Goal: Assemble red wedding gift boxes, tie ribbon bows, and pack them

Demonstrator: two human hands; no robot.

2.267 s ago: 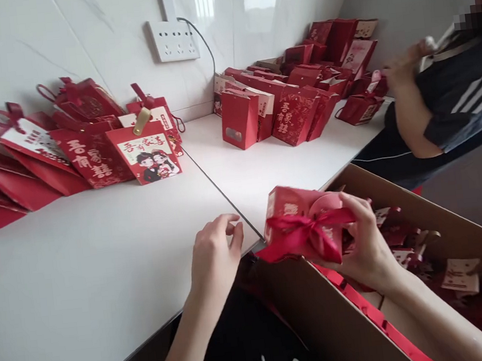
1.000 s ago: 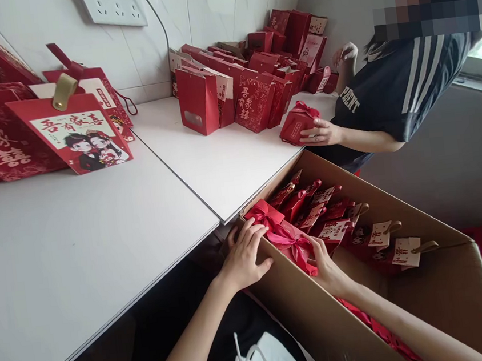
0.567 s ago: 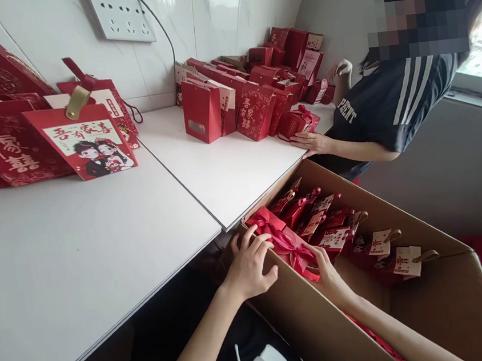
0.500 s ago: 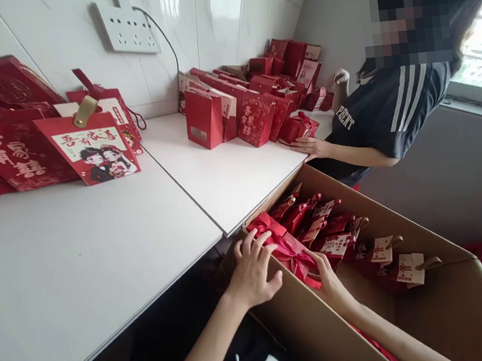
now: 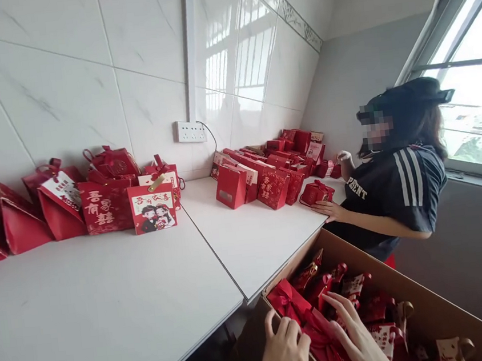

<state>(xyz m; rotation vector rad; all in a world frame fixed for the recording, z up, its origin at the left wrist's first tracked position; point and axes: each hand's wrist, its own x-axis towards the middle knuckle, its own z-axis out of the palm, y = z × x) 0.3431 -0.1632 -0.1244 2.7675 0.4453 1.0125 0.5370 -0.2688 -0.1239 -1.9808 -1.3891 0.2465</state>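
At the bottom edge, my left hand (image 5: 285, 351) rests on the near rim of a cardboard box (image 5: 431, 312), fingers spread and flat. My right hand (image 5: 356, 338) lies open just right of it, fingers stretched over a red gift box with a ribbon bow (image 5: 307, 320) that sits in the box's near corner. Neither hand grips anything. The cardboard box holds several more red ribboned gift boxes with paper tags (image 5: 360, 294).
A white table (image 5: 108, 309) carries rows of red gift bags at the back left (image 5: 97, 201) and back right (image 5: 266, 172). A person in a dark striped shirt (image 5: 398, 198) stands at the table's right end, a hand on a red box (image 5: 316, 192). A wall socket (image 5: 190, 131) hangs behind.
The camera tilted upward, so my hands and the box dropped to the bottom edge. My right hand came off the gift box's side and now lies open on top.
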